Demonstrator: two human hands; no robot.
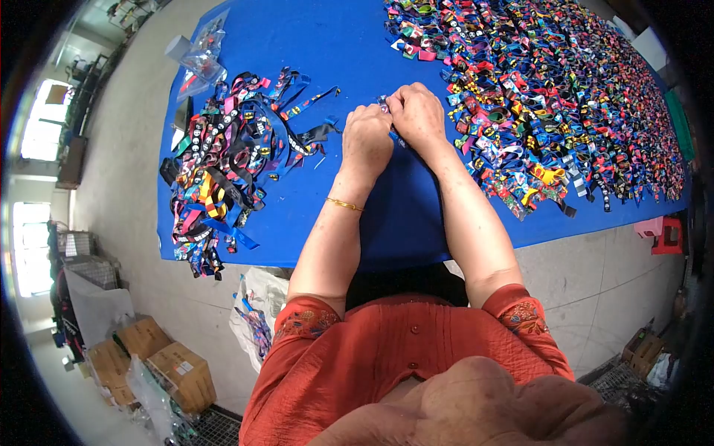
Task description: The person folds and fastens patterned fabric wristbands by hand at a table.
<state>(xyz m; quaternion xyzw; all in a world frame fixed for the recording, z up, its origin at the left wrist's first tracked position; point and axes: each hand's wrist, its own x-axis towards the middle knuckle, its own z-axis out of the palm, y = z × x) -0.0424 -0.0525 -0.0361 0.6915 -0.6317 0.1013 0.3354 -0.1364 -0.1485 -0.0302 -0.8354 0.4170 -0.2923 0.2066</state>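
Observation:
Both my hands are close together over the blue table, gripping one patterned ribbon strip. My left hand is closed on it, knuckles up, with a gold bracelet at the wrist. Closed on the same strip is my right hand, just to the right. A short piece of the strip shows between and below the fingers; the fingertips are mostly hidden. To the left lies a loose heap of multicoloured ribbon strips. Many short looped ribbon pieces spread in rows over the table's right side.
Clear plastic bags and a small white roll lie at the table's back left. Below its front edge hangs a white bag. Cardboard boxes stand on the floor at left, a red stool at right.

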